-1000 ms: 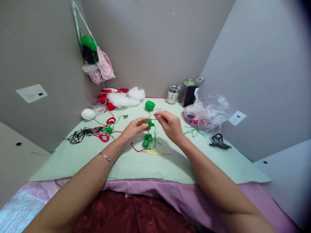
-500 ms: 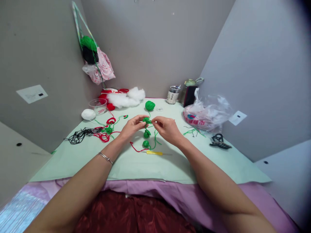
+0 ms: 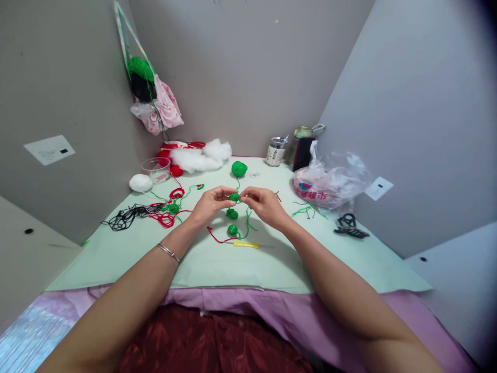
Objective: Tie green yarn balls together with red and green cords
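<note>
Between the fingers of my left hand is a small green crocheted piece, pinched over the middle of the table. The closed fingertips of my right hand meet the right side of the same piece. Two more small green crocheted balls, a nearer one and a farther one, lie below it on the cloth. Behind my hands sits a ball of green yarn, its strand running down to the held piece. Closest to me lies a crochet hook with a yellow handle.
Black cords and red yarn are tangled at left. White stuffing, a clear plastic cup and a white yarn ball stand behind them. At right are a plastic bag, a black claw clip and a pen can.
The green piece has turned and dropped slightly in my fingers. My right fingertips have come closer against it; the things on the table look unmoved.
</note>
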### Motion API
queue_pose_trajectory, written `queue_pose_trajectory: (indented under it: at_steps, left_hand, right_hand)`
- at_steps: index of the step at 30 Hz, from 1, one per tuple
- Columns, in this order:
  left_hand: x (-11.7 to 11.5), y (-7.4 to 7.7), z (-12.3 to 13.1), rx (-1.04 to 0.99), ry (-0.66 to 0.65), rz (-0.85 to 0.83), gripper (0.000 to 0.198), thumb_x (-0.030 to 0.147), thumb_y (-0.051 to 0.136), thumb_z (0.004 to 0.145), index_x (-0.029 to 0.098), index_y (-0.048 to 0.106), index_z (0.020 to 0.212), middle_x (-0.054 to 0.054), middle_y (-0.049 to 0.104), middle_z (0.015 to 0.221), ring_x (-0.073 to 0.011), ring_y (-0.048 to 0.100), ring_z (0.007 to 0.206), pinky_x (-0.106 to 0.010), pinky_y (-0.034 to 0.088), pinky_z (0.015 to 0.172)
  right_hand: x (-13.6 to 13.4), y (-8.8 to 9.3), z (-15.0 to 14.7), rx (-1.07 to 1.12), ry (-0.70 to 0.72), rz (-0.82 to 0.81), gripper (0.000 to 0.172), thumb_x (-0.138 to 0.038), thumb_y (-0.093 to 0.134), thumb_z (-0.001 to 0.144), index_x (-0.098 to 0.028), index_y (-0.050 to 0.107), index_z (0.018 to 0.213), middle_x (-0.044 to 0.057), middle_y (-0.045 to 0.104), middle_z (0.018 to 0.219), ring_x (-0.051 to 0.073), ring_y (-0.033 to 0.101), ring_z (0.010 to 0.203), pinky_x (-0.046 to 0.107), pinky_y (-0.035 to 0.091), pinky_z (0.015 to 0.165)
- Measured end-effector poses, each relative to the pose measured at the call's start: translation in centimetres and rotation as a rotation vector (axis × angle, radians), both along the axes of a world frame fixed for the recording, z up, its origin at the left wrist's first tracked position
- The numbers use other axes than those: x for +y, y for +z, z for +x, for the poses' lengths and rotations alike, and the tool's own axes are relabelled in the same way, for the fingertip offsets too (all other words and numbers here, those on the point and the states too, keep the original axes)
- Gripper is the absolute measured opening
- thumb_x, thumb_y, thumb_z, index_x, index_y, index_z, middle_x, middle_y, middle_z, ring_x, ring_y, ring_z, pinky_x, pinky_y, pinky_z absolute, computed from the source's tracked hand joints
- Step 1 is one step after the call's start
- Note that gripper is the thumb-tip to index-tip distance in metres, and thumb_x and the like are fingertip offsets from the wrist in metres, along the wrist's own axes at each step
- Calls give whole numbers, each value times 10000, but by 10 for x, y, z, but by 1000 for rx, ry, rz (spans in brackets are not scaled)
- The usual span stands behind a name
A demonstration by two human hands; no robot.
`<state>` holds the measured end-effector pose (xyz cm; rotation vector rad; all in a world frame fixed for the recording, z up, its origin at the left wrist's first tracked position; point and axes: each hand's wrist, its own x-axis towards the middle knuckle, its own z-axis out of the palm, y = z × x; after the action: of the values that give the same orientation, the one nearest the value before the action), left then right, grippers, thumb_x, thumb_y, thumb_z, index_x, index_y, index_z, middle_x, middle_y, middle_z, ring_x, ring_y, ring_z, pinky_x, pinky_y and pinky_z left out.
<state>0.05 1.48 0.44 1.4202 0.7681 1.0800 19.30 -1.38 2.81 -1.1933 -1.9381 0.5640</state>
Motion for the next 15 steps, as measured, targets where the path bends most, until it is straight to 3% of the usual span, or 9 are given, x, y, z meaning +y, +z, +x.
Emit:
queue_pose_trajectory:
  at_steps: [10,15]
  left_hand:
    - [-1,2,0,-64,-73,-56,404,281,835,628,180,706,998,-48,712,993,-176,653,896,-361,474,914]
    - [-4,5,-1,-81,-81,-84,410,310,839,628,182,701,992,-40,714,930,-172,656,845,-356,489,877]
  right_hand:
    - [9,7,13,222,193,-230,243,-377,646,781,-158,707,867,-26,543,617,102,437,568,238,319,526]
    - [7,0,8,367,230,-314,291,-442,684,768,-163,665,851,-47,505,573,84,411,527,223,295,496]
